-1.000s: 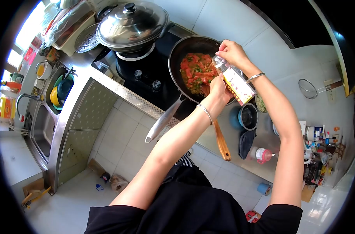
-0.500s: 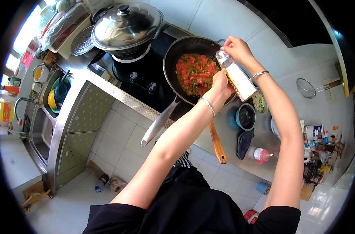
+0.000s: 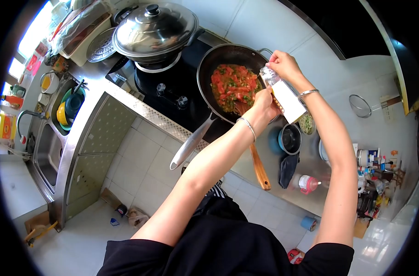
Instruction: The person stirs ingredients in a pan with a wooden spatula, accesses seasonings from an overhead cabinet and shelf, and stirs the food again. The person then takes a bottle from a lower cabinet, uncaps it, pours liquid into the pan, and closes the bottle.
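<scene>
My left hand (image 3: 266, 102) is closed around a small white box (image 3: 290, 104) with a yellow edge, held tilted over the right side of the wok. Fingers of my right hand (image 3: 286, 67) pinch a clear, crinkled plastic bag (image 3: 269, 76) at the box's upper end. What the bag holds is too small to make out. Chopped tomato with green bits (image 3: 232, 85) lies in the dark wok (image 3: 203, 76), below and left of both hands. A wooden spatula handle (image 3: 260, 170) sticks out under my left wrist; its other end is in the wok.
A lidded steel pot (image 3: 154, 34) stands on the hob to the left. Right of the wok are a dark bowl (image 3: 290, 139), a dish of shredded greens (image 3: 306, 123), a dark cloth (image 3: 288, 171) and a pink-capped bottle (image 3: 308, 184). The sink (image 3: 48, 152) is far left.
The view has shifted slightly. The white box has turned a little, hiding its printed side more. Both hands keep their hold on the box and the bag.
</scene>
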### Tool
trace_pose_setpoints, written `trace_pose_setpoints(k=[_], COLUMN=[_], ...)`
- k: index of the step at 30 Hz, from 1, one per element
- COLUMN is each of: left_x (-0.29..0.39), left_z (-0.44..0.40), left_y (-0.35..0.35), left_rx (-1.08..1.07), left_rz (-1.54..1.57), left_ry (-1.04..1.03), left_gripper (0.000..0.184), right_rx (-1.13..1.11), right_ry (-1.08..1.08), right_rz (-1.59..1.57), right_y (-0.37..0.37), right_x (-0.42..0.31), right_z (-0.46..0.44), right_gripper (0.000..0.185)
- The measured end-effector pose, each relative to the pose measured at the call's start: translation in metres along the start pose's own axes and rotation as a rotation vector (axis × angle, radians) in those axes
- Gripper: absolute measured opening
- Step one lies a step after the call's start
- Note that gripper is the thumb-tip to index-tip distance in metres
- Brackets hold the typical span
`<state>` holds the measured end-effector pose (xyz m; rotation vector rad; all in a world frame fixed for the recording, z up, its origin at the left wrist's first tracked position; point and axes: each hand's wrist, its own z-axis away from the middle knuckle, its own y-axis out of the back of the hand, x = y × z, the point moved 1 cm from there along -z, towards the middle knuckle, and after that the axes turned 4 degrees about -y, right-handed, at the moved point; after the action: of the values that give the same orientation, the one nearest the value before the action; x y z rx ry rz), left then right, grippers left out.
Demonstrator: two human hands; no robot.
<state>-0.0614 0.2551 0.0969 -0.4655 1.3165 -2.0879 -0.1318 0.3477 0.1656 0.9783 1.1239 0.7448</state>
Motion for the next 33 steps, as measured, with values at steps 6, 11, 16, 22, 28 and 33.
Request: trace_pose_setpoints(k=[6,11,16,22,28,33], left_x=[-0.004,0.005,0.012,-0.007,-0.07,-0.148], left_z=[0.01,0.021,0.051,0.109,0.163,0.163], left_y=[0.004,0.005,-0.015,-0.058,-0.112,-0.142], left_rx=[-0.043,-0.11,-0.292,-0.564,-0.756,-0.933], left_rz=[-0.116,-0.363,-0.771,-1.133,-1.605,-1.498], left_ry=[0.0,-0.16,-0.363,-0.574,-0.671,-0.688], left_gripper=[0.029,0.023,0.037,0.047,0.051,0.046], right_rx=[0.052,0.094,0.21,0.371,0.408,0.495], right_ry=[-0.008,0.045,0.112,0.217,0.294,0.366], right_rz=[-0.014,-0.328,-0.583,-0.792,-0.558,-0.632], right_y=[0.008,0.021,0.059,0.113,0.134,0.186], right_x=[0.015,0.019,0.01,0.022,0.052,0.095], right_z=[0.007,0.023,0.081,0.173,0.262,0.346], right_gripper=[0.02,0.015,0.013,0.01,0.011,0.021])
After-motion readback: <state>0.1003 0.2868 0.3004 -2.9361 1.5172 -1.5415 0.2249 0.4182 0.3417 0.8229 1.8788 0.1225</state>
